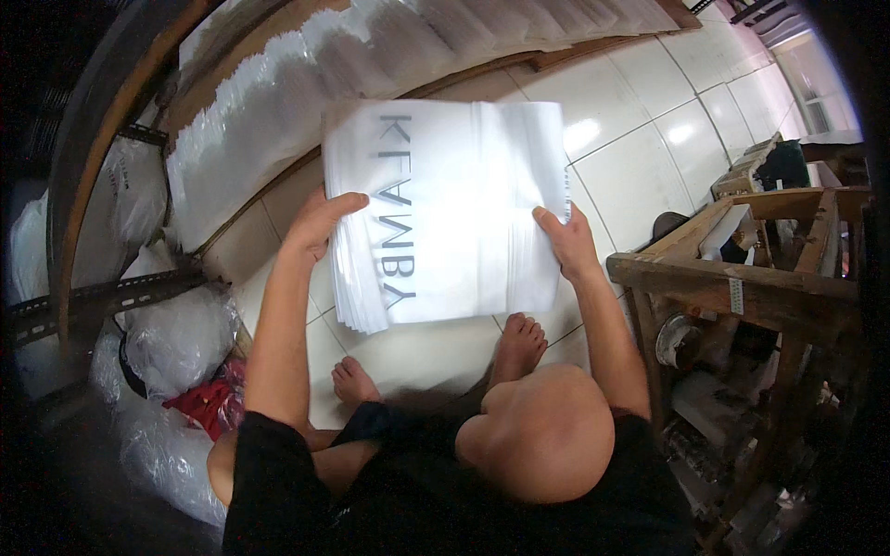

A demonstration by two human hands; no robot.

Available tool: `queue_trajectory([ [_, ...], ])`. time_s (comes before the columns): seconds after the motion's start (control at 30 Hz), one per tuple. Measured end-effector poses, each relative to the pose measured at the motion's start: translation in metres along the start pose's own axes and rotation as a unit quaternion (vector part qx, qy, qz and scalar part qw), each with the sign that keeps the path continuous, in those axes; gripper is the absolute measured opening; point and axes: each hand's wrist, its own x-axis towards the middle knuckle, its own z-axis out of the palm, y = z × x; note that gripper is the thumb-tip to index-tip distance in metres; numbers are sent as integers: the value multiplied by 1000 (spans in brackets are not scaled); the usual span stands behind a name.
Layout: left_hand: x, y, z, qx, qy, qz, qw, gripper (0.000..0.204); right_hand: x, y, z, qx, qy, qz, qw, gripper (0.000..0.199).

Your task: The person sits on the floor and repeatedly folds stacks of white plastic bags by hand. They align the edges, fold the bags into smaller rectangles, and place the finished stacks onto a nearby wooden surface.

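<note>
A thick stack of white printed plastic bags [454,213] is held up in front of me, above the floor. Dark lettering runs down its left part, and the layered edges fan out along the left and lower left side. My left hand [320,222] grips the left edge, thumb on top and fingers underneath. On the opposite edge, my right hand [567,239] pinches the stack the same way, its thumb pressing a crease into the top sheet. The fingers below the stack are mostly hidden.
Rows of stacked clear plastic bags [278,102] lie along a wooden board at the far side. A wooden frame [714,278] with machine parts stands at right. Clear plastic bundles [176,324] and a red item [209,403] lie at left by a metal rack. White tiles [640,139] cover the floor.
</note>
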Motion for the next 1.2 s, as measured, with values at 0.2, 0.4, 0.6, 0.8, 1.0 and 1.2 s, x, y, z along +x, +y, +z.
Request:
queue_trajectory([
  [0.2, 58, -84, -30, 108, 84, -42, 990, 61, 53, 106, 15, -198, -20, -20, 980, 51],
  [0.4, 62, -109, -38, 87, 95, -25, 991, 65, 32, 58, 66, -486, -17, -368, 793, 61],
  [0.6, 69, -110, -39, 93, 80, -36, 992, 66, 45, 83, 134, -587, -321, -504, 546, 4],
  [0.8, 68, -107, -40, 113, 108, -55, 986, 59, 72, 59, 61, -678, -306, -415, 524, 8],
  [1.0, 71, -113, -43, 46, 101, -76, 991, 59, 53, 33, -46, -647, -175, -302, 678, 20],
  [1.2, 65, -102, -45, 55, 78, -96, 991, 66, 58, 68, -86, -400, 126, -52, 906, 43],
])
